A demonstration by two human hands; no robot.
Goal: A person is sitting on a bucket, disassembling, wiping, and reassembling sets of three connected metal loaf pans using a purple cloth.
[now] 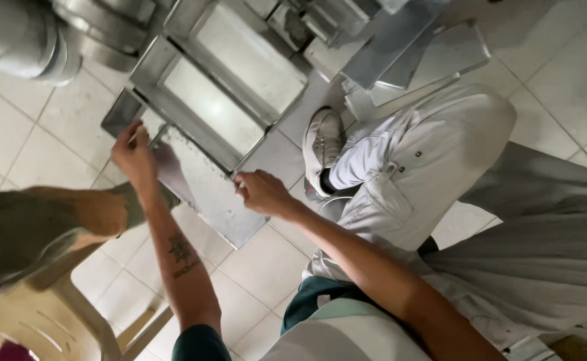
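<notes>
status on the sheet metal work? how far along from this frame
Done, by the look of it: two open rectangular metal frames lie formed on the tile floor, with round ducts beside them. In hand: the left hand and right hand grip opposite edges of a flat metal sheet. Left: that sheet is unfolded, and loose sheets lie beyond the knee.

Left hand (pixel 133 155) raised, right hand (pixel 261 192) curled, forearms extended

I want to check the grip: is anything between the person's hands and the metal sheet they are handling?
Nothing visible. The left hand grips the flat metal sheet at its far edge and the right hand at its near edge, both directly on the metal.
</notes>
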